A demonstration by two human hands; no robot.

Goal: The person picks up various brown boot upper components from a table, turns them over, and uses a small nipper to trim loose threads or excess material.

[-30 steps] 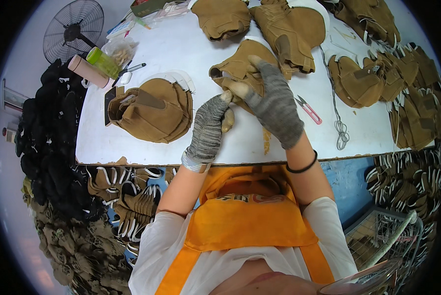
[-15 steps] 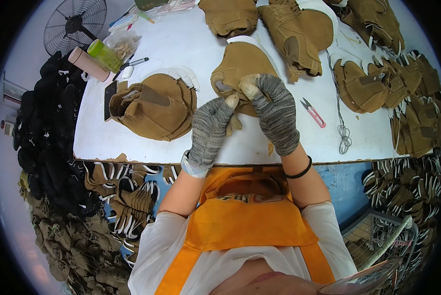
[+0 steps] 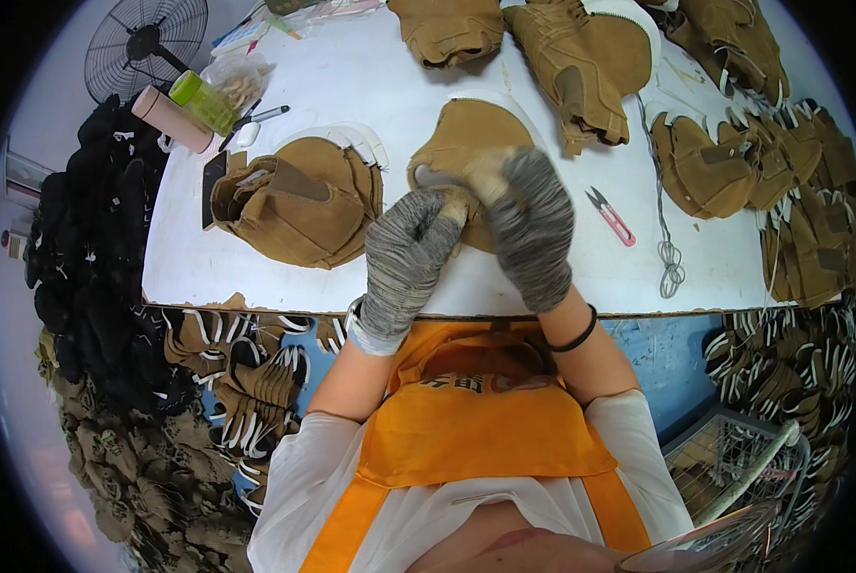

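Observation:
A brown suede-like shoe upper (image 3: 474,129) with a white, stitched edge lies in front of me on the white table. My left hand (image 3: 411,246), in a grey knit glove with pale fingertips, is closed on its near edge, thumb against fingers. Right beside it, my right hand (image 3: 535,224) in a matching glove is curled closed over the upper's near right part. Motion blurs its fingertips, and what they pinch cannot be made out. To the left sits a stack of similar brown uppers (image 3: 299,210). Pink-handled thread snips (image 3: 612,218) lie right of my right hand.
More brown uppers (image 3: 581,81) lie at the back and right table edge (image 3: 681,313). A grey cord (image 3: 669,263) is coiled at right. A pink bottle (image 3: 172,121), green jar (image 3: 203,103) and marker (image 3: 264,116) stand or lie back left, near a fan (image 3: 146,43). A wire basket (image 3: 733,458) is below right.
The upper in front of me has shifted slightly toward me. My right hand has turned a little, its fingers now blurred; my left hand stays at the near edge.

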